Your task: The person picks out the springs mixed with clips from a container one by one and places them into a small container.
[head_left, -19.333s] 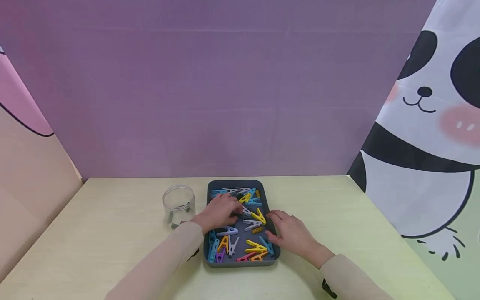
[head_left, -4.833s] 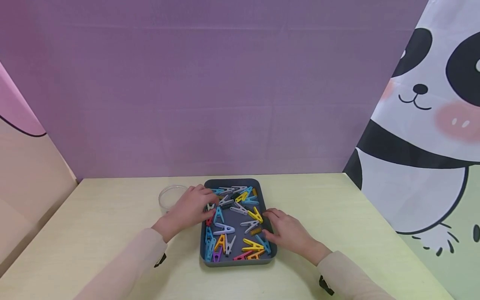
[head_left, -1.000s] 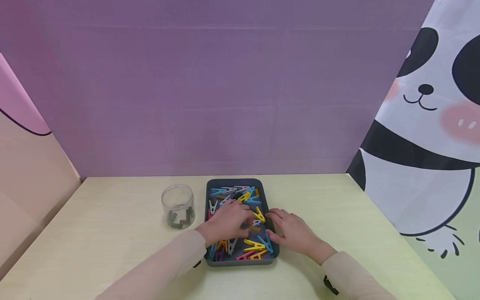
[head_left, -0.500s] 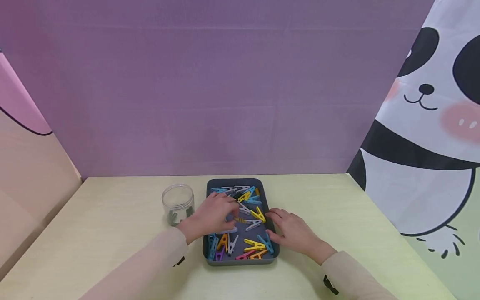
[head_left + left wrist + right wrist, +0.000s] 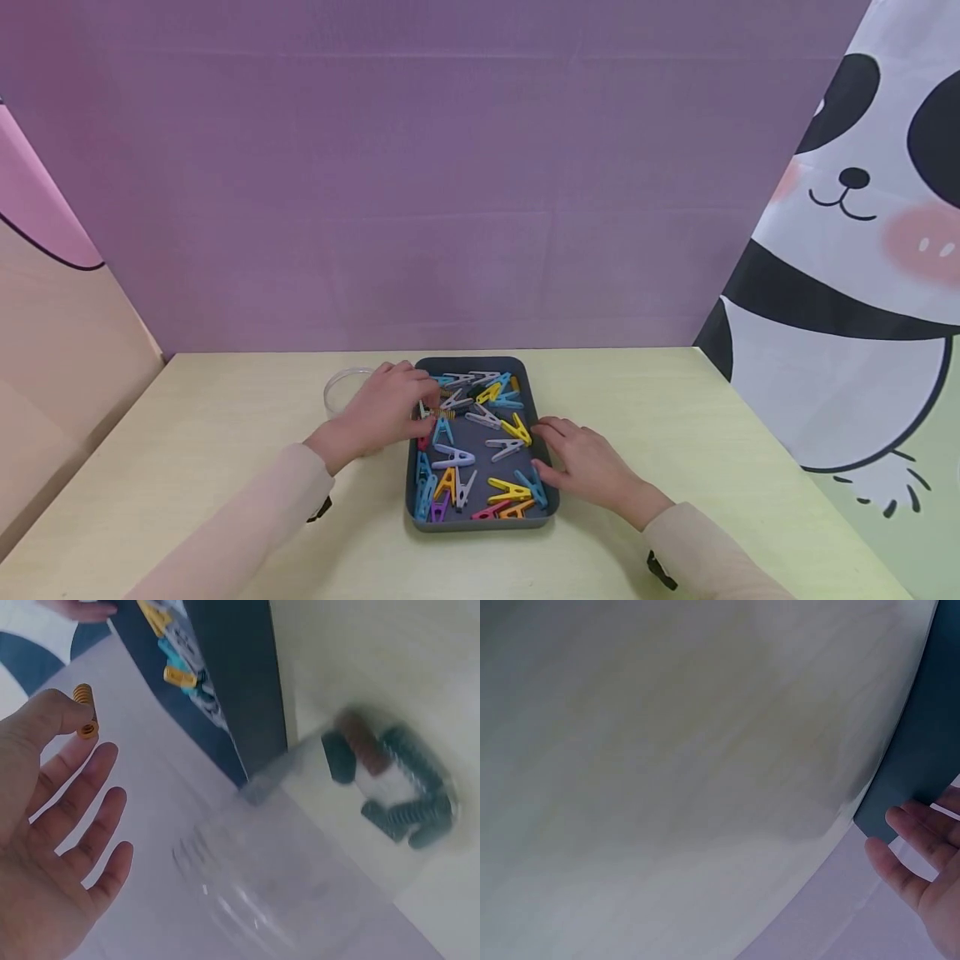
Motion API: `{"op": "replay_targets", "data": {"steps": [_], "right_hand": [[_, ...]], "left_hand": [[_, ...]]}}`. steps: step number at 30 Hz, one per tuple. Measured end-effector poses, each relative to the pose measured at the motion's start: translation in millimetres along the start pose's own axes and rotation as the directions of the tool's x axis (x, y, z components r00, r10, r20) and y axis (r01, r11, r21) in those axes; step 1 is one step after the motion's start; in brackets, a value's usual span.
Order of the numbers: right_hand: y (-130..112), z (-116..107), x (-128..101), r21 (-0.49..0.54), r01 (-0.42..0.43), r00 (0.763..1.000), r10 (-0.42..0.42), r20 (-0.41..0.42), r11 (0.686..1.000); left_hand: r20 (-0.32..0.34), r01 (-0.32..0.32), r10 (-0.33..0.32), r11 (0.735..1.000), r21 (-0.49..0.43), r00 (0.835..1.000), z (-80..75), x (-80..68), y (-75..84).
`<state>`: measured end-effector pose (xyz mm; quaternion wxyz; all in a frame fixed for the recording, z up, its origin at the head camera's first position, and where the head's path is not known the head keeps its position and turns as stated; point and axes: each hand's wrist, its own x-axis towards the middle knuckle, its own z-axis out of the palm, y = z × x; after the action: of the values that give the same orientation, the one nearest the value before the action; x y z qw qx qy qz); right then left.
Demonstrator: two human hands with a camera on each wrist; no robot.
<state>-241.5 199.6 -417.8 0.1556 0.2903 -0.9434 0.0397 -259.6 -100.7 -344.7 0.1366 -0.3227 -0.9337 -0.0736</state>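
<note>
My left hand [image 5: 382, 408] pinches a yellow coil spring [image 5: 85, 712] between thumb and forefinger, the other fingers spread loosely. It is over the tray's left edge, in front of a clear round jar [image 5: 341, 385]. In the left wrist view the jar holds several dark green springs [image 5: 412, 761] and a brown one [image 5: 363, 742]. My right hand [image 5: 588, 471] touches the right wall of the dark grey tray [image 5: 480, 527] with relaxed fingers, seen also in the right wrist view. Inside the tray lie several clothespins, among them a yellow one [image 5: 510, 490] and a lilac one [image 5: 453, 457].
The tray stands on a pale wooden table [image 5: 247, 433], the jar just to its left. Another yellow spring [image 5: 514, 383] lies near the tray's back right corner. A purple backdrop [image 5: 435, 183] rises behind the table, and a panda print [image 5: 840, 367] hangs at right.
Over the last second my left hand has moved left from the tray's middle to its left edge, carrying the yellow spring out from beside the grey clothespin. My right hand stays put.
</note>
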Motion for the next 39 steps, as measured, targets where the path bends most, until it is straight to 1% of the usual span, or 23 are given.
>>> {"op": "replay_targets", "data": {"steps": [5,7,13,19,23,27,30,39], "right_hand": [[0.1,0.3,-0.4,0.001,0.002,1.000,-0.002,-0.005,1.000],[0.0,0.6,-0.4,0.001,0.006,1.000,-0.006,-0.009,1.000],[-0.8,0.6,-0.6,-0.002,0.007,1.000,-0.007,-0.012,1.000],[-1.9,-1.0,-1.1,0.012,-0.002,1.000,0.002,-0.002,1.000],[-2.2,-1.4,-1.0,0.007,0.003,1.000,-0.003,-0.003,1.000],[-1.5,-1.0,-1.0,0.002,0.007,1.000,-0.007,-0.010,1.000],[-1.1,-0.6,-1.0,0.002,0.005,1.000,-0.005,-0.011,1.000],[-0.5,0.5,-1.4,-0.002,0.007,1.000,-0.007,-0.014,1.000]], "left_hand": [[0.009,0.075,-0.075,0.997,0.013,0.997,-8.8,-5.7,-12.7],[0.001,0.091,-0.091,0.996,0.014,0.996,-11.9,-8.3,-17.6],[-0.053,0.116,-0.116,0.993,0.004,0.992,-20.6,-16.6,-32.7],[-0.098,0.145,-0.144,0.989,0.006,0.985,-24.8,-24.3,-50.6],[-0.119,0.153,-0.151,0.988,0.005,0.981,-26.8,-29.2,-60.3],[-0.114,0.170,-0.168,0.985,0.007,0.979,-27.3,-32.9,-65.2],[-0.096,0.183,-0.181,0.983,0.019,0.979,-25.5,-34.5,-67.5],[-0.042,0.185,-0.184,0.982,0.038,0.982,-16.9,-34.8,-72.1]]}}
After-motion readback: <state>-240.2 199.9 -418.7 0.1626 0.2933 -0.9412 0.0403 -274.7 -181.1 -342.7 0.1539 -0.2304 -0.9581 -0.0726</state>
